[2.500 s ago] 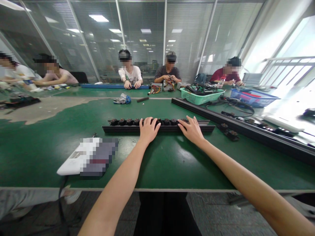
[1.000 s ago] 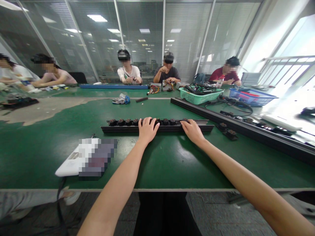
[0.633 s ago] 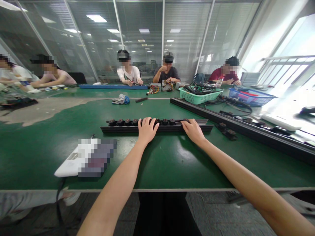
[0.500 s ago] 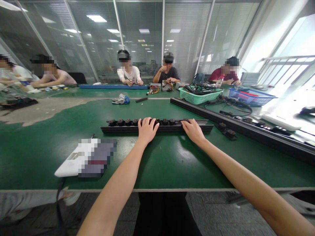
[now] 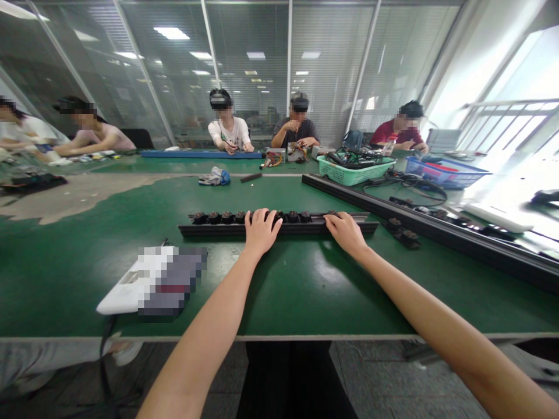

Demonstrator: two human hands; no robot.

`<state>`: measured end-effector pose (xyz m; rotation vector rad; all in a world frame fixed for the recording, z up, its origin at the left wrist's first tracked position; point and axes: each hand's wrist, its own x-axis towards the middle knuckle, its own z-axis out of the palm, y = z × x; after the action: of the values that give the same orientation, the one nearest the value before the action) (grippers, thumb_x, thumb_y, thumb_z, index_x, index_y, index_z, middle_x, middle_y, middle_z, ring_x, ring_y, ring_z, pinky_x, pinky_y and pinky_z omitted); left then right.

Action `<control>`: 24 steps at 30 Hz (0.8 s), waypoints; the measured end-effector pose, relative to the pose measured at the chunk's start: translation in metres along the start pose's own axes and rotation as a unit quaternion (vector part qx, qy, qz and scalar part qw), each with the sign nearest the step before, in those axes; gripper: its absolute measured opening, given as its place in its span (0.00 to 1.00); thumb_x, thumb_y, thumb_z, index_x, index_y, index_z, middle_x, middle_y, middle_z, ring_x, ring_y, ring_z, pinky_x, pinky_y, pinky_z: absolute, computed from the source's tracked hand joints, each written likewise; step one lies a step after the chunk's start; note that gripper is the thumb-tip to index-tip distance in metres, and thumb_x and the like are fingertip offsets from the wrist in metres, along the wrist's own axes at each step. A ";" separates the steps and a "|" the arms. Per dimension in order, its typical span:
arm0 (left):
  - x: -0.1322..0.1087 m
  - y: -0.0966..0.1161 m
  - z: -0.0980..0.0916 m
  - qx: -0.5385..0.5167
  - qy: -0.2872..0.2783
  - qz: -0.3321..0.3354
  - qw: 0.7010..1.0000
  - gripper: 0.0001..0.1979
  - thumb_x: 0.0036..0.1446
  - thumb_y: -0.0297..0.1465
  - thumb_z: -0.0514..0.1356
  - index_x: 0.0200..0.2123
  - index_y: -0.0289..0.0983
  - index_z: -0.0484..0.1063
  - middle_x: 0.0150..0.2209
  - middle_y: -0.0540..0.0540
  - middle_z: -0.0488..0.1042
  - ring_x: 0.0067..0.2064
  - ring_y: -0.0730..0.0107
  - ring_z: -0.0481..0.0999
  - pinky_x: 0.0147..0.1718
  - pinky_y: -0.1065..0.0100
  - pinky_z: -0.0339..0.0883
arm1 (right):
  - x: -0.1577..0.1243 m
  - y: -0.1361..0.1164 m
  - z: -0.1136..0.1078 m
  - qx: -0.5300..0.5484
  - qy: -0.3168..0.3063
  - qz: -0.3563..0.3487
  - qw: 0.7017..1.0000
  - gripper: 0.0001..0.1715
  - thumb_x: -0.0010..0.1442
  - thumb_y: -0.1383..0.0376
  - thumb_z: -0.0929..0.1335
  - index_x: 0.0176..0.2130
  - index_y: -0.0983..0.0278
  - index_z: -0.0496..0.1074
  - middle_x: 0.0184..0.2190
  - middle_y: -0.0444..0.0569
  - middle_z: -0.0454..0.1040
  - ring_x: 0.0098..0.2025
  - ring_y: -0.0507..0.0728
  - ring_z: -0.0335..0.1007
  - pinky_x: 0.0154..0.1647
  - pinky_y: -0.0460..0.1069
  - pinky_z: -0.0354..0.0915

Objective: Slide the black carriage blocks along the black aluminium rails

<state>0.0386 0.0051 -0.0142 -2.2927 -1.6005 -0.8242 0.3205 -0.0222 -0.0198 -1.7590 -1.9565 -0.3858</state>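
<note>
Resting left hand (image 5: 261,233) and right hand (image 5: 346,231), grips spread, on one black rail (image 5: 218,230) holding at least seven fittings (image 5: 226,217).

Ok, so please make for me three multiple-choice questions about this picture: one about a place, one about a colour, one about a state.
1. Where is the left hand?
A) on the green bench top
B) on the black bar with round parts
C) inside a basket

2. What colour is the plastic basket full of black cables?
A) blue
B) red
C) light green

3. What is the state of the right hand?
A) in a glove
B) bare, resting on the bar
C) gripping a screwdriver

Answers:
1. B, its fingers lie over the bar.
2. C, its mesh wall shows light green.
3. B, no glove shows and its fingertips touch the bar.
</note>
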 end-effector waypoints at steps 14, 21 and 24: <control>0.000 0.002 -0.002 -0.009 -0.004 -0.004 1.000 0.24 0.74 0.43 0.47 0.61 0.43 0.73 0.62 0.38 0.72 0.67 0.51 0.65 0.72 0.43 0.44 | 0.001 0.003 -0.002 0.011 0.002 0.018 1.000 0.23 0.74 0.59 0.60 0.52 0.61 0.81 0.43 0.57 0.77 0.47 0.62 0.72 0.48 0.51 0.65; 0.000 0.001 -0.001 -0.008 -0.002 -0.005 1.000 0.24 0.74 0.44 0.46 0.62 0.44 0.73 0.63 0.39 0.72 0.67 0.51 0.65 0.72 0.43 0.44 | 0.001 0.004 -0.004 0.018 0.003 0.026 1.000 0.23 0.74 0.59 0.60 0.49 0.61 0.82 0.41 0.56 0.77 0.45 0.61 0.72 0.46 0.51 0.64; 0.000 0.002 -0.001 -0.004 -0.003 -0.004 1.000 0.24 0.74 0.44 0.46 0.62 0.44 0.72 0.63 0.40 0.72 0.67 0.52 0.65 0.72 0.43 0.44 | 0.001 0.005 -0.005 0.023 0.003 0.031 0.999 0.22 0.74 0.60 0.60 0.48 0.61 0.82 0.41 0.56 0.77 0.45 0.61 0.72 0.46 0.50 0.64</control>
<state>0.0395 0.0035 -0.0130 -2.2983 -1.6128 -0.8287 0.3258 -0.0232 -0.0155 -1.7821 -1.8871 -0.3212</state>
